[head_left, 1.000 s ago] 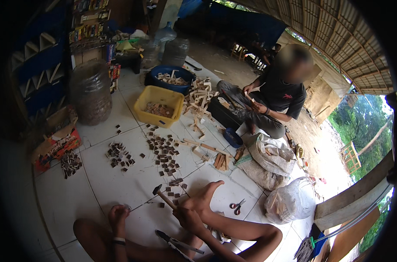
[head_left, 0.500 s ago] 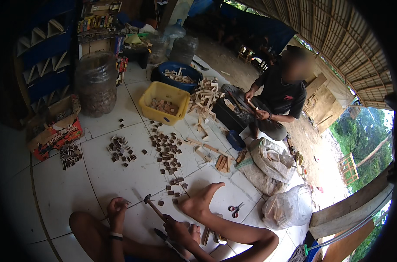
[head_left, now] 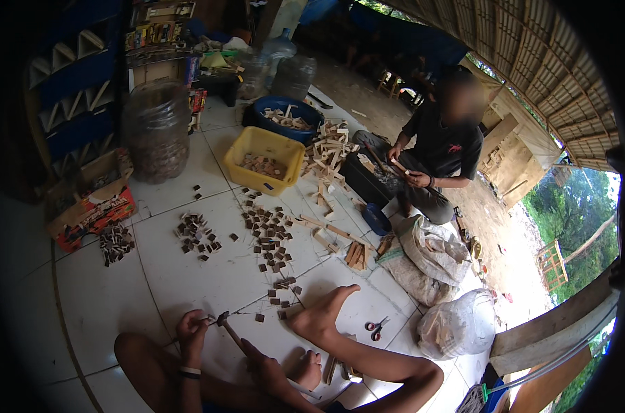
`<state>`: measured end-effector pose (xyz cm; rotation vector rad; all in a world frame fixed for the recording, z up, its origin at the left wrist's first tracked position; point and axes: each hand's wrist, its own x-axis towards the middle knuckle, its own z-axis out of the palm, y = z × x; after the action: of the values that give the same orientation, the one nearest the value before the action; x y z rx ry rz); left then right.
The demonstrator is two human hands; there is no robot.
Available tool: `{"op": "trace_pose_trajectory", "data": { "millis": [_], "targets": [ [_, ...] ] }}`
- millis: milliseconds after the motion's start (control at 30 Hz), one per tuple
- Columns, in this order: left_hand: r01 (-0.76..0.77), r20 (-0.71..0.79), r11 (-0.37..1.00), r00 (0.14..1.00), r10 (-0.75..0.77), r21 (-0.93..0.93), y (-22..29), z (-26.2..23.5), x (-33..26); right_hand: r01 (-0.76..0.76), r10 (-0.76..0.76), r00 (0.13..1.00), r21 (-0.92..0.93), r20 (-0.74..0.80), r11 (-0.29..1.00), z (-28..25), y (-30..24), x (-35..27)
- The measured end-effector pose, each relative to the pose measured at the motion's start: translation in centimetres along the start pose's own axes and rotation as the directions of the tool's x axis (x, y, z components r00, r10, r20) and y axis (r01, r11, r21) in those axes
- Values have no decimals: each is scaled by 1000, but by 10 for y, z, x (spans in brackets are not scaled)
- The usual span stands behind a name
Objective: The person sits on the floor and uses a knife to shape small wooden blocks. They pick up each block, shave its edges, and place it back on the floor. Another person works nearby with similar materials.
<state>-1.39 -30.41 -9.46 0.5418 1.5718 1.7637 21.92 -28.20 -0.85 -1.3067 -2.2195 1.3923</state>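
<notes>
My right hand [head_left: 263, 368] grips the wooden handle of a small hammer [head_left: 232, 334]. The hammer's dark head is raised beside the fingertips of my left hand [head_left: 190, 332], which are pinched together. A tiny pale piece seems to stick out from that pinch, too small to name. Beyond my hands, dark square pieces [head_left: 274, 241] lie scattered over the white tiles [head_left: 106, 303], several with thin pale sticks. Another cluster of dark pieces [head_left: 195, 235] lies left of them, and a tighter pile [head_left: 115, 244] sits farther left.
Scissors [head_left: 376, 328] lie right of my bare leg. A yellow tub [head_left: 254, 180] and a blue basin [head_left: 260, 117] hold wood bits. Wood offcuts [head_left: 329, 148] are heaped alongside. Another person [head_left: 443, 131] sits at the right, handling a wooden piece. White sacks [head_left: 457, 323] stand nearby.
My right hand has brought the hammer left and its head closer to my left fingertips. My left hand has shifted slightly right. The whole view has moved a little.
</notes>
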Motion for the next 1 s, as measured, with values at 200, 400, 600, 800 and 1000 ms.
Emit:
{"op": "trace_pose_trajectory", "data": {
  "millis": [200,400,600,800,1000],
  "targets": [
    [-50,-30,999,998,49,-14,11,9,-1,-16,16,1000,3,-1,1000,-7,-12,13],
    [-49,-93,999,994,51,24,8,5,-2,-5,-9,993,118,122,993,-15,-4,8],
    [-26,-139,998,990,18,-51,12,5,-2,-177,126,974,288,189,941,-8,-14,15],
    [-4,-270,1000,963,4,-1,12,3,4,33,-37,998,60,58,998,-13,-25,30],
    [66,-372,995,924,-90,-78,14,5,13,282,-278,959,-215,53,935,-16,-40,53]
  ]
}}
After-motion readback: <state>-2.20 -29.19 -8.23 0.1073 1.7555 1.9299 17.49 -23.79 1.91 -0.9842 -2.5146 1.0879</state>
